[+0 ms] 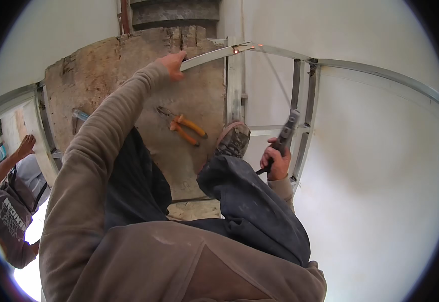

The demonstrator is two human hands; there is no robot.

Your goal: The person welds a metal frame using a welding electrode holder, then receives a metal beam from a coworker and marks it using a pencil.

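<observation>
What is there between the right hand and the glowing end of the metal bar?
In the head view, the upper part of a dark tool, then a thin rod reaching up toward the metal bar; I cannot tell whether they touch.

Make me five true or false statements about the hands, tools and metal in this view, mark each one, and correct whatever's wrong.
1. The left hand holds a long pale metal bar. True.
2. The right hand grips a dark handheld tool with a long thin grey rod. True.
3. The metal pliers with orange handles are in the right hand. False: they lie on the weathered brown wooden board.
4. No glow shows near the bar's far end. False: small glowing orange spots show there.
5. The other person's dark shirt carries white lettering. True.
</observation>
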